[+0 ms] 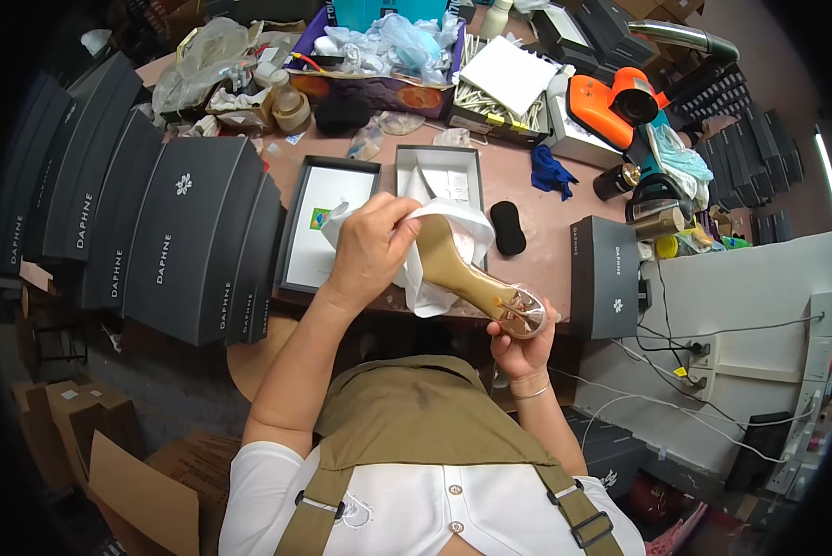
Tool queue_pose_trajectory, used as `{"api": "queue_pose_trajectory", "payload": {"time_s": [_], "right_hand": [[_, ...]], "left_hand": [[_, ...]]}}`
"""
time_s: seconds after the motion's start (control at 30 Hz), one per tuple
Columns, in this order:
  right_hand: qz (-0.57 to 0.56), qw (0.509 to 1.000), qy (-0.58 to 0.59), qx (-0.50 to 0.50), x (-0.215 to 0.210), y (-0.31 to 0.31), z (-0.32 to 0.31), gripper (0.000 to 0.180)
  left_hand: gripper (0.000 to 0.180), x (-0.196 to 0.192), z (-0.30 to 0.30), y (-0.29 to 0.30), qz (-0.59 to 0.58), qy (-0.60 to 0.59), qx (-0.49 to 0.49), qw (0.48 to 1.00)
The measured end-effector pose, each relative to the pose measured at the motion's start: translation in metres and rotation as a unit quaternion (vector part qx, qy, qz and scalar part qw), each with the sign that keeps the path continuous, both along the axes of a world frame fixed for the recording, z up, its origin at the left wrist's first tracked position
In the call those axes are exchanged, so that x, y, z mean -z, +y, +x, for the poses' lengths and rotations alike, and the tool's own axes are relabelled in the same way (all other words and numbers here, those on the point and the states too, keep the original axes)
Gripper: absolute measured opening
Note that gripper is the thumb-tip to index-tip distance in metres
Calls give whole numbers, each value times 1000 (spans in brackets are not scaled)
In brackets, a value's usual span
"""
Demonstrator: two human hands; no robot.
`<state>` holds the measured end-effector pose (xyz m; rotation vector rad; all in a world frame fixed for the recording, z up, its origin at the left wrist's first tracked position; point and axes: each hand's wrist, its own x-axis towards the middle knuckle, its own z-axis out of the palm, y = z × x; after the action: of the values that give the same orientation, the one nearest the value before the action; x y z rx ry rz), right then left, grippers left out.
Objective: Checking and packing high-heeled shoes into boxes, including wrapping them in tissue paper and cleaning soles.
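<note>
My left hand (369, 248) grips white tissue paper (453, 232) and presses it against the toe end of a tan high-heeled shoe (457, 271). My right hand (518, 345) holds the same shoe from below at its heel end, where a clear wrap shines. The shoe is held above the near edge of a pinkish table (550, 222). Right behind it lie an open grey shoe box (439, 176) with white paper inside and its lid (328, 222) to the left.
Stacks of dark shoe boxes (193, 241) stand at the left. One dark box (604, 276) stands upright at the right. A black pad (507, 227), blue cloth (550, 171), orange tool (610, 104) and cluttered bags lie at the back. Cardboard cartons (91, 445) sit on the floor.
</note>
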<state>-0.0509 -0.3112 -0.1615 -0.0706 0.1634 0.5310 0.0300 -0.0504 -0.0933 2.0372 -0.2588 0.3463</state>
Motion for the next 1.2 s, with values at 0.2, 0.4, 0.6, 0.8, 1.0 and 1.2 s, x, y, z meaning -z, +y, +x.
{"api": "queue_pose_trajectory", "payload": {"time_s": [0.2, 0.4, 0.6, 0.8, 1.0, 1.2], "right_hand": [[-88, 996, -20, -8, -8, -38, 47, 56], [-447, 872, -193, 60, -49, -9, 73, 45], [-127, 986, -64, 86, -58, -30, 111, 58], [-663, 632, -353, 192, -16, 10, 94, 48], [-160, 976, -75, 124, 37, 23, 105, 43], [-553, 793, -216, 136, 22, 63, 123, 35]], "left_hand": [[22, -37, -5, -60, 38, -30, 40, 998], [41, -26, 2, -118, 66, -241, 93, 964], [43, -15, 18, -106, 15, -249, 153, 956], [40, -9, 21, -107, -34, -278, 279, 919], [31, -7, -7, -99, -109, -261, 377, 882], [49, -11, 17, -42, -19, -67, 475, 877]]}}
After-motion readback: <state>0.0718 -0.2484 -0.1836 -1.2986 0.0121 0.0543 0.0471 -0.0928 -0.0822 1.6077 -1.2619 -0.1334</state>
